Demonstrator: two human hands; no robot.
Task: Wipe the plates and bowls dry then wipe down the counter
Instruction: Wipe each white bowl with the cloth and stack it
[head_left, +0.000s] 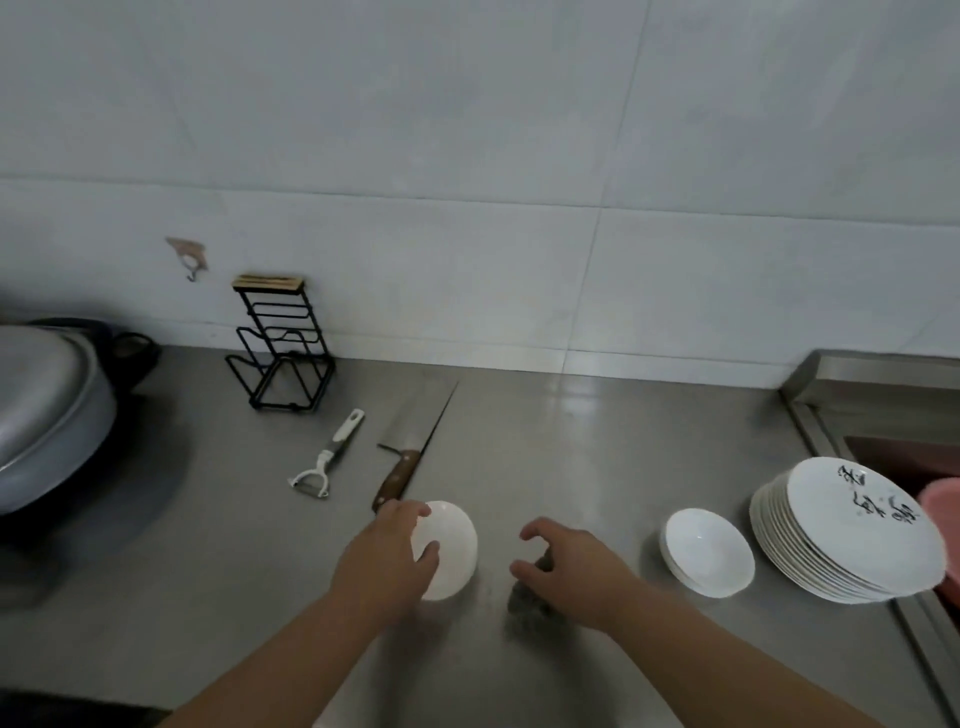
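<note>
My left hand (387, 558) grips a small white bowl (452, 551) on the steel counter (571, 441), fingers over its far rim and thumb on its near side. To the right, my right hand (569, 569) holds a dark grey cloth (524, 603) against the counter, mostly hidden under the palm. Further right sits a short stack of white bowls (709, 551). A tall stack of white plates (844, 535) with black writing stands beside the sink edge.
A wood-handled knife (402, 470) and a white peeler (327, 457) lie just beyond the left hand. A black wire rack (283, 353) stands at the wall. A large lidded pot (47, 410) is at the left. The sink (893, 447) is at the right with something pink (943, 501) in it.
</note>
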